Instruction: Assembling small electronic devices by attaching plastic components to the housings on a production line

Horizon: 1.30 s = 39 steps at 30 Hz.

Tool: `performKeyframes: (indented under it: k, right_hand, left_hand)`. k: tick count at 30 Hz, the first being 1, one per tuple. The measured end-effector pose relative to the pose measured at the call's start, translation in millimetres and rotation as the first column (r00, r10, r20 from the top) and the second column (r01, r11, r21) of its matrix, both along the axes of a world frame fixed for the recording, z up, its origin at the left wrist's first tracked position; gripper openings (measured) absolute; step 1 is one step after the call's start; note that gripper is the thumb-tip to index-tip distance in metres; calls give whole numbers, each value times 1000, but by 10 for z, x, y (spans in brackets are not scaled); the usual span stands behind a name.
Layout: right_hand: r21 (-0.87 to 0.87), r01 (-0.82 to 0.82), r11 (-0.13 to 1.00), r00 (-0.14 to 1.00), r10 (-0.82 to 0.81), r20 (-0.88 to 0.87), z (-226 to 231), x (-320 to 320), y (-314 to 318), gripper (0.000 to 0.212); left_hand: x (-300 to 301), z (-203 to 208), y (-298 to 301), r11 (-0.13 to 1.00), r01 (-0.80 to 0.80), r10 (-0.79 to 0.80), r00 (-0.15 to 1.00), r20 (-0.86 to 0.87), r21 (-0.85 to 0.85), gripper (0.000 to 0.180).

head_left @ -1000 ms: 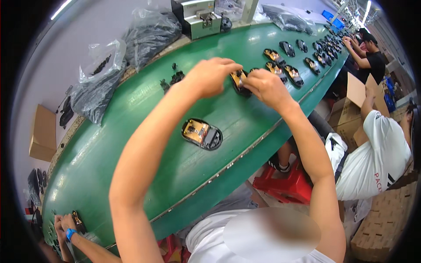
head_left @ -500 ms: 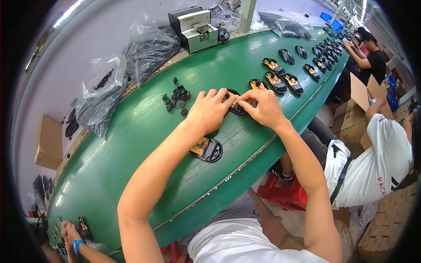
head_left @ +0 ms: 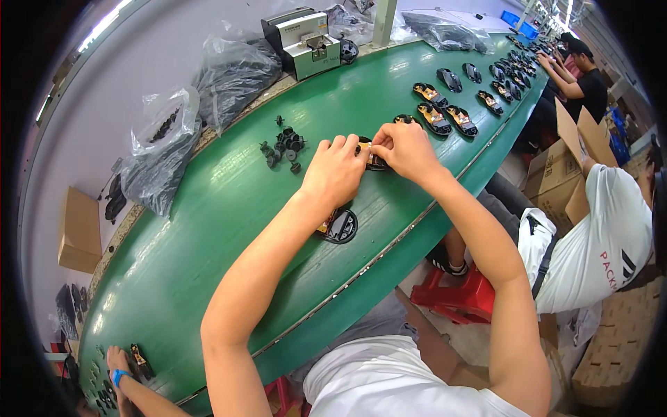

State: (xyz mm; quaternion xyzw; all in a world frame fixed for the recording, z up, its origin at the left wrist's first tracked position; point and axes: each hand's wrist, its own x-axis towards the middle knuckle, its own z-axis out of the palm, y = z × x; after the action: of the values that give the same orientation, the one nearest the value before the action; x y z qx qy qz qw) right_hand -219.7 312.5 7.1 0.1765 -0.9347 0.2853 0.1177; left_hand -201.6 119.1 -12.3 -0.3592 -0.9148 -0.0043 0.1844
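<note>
A black mouse base with an orange circuit board lies between my hands on the green belt. My left hand grips its left side with curled fingers. From the right, my right hand pinches thumb and forefinger together over the board; whatever is in that pinch is too small to make out. Under my left wrist sits a second mouse base, partly hidden by the arm. Beyond the left hand lies a loose pile of small black scroll wheels.
Several mouse bases spread along the belt to the right. A grey-and-black machine and plastic bags line the far edge. A co-worker's hand works at lower left; a person in white sits at right beside cardboard boxes.
The belt's contents shift slightly in view. My hands stay at the same mouse base, the right one still pinching over it. The co-worker's hand at lower left has moved a little.
</note>
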Motion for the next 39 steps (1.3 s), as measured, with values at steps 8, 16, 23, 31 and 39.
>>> performKeyframes:
  k: [8,16,23,31,39]
  right_hand:
    - [-40,-190,981,936,168,-309,-207,203,113,12]
    - [303,-31,953,867,176,-466,-218,326,52,19]
    - [-97,-182,978,973,166,-158,61,55,359,19]
    - [98,-95,991,957,118,-264,8,-175,1020,30]
    - [430,-237,871,838,407,-362,14,-400,1174,15]
  left_hand:
    - [-23,-8,-15,994,17,-17,1000,-6,109,48]
    - [-103,-21,31,982,24,-36,997,63,190,39]
    - [-247,165,116,984,-101,73,981,182,149,37]
    - [-770,318,706,965,129,-188,949,254,229,57]
    - [-994,258,890,990,136,-142,898,416,44,56]
